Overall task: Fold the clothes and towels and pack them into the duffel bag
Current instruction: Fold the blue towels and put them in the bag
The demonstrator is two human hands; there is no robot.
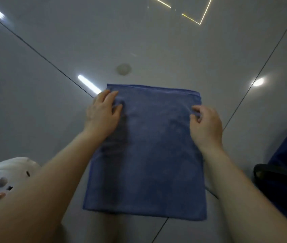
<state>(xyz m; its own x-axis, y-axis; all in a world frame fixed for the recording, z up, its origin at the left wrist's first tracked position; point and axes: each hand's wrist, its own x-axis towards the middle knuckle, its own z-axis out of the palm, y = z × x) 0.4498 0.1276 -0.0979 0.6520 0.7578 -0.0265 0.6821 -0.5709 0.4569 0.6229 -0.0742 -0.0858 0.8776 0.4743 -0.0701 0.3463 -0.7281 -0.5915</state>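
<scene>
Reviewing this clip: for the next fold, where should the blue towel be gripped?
Probably the blue towel at its two far corners, each hand coming in from its own side. It lies flat, the far hem is exposed, and the left hand and right hand are near there.

No legible text or labels anywhere.

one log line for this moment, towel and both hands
blue towel flat on tiled floor | left hand pressing left edge | right hand pinching right edge | duffel bag at right
</scene>
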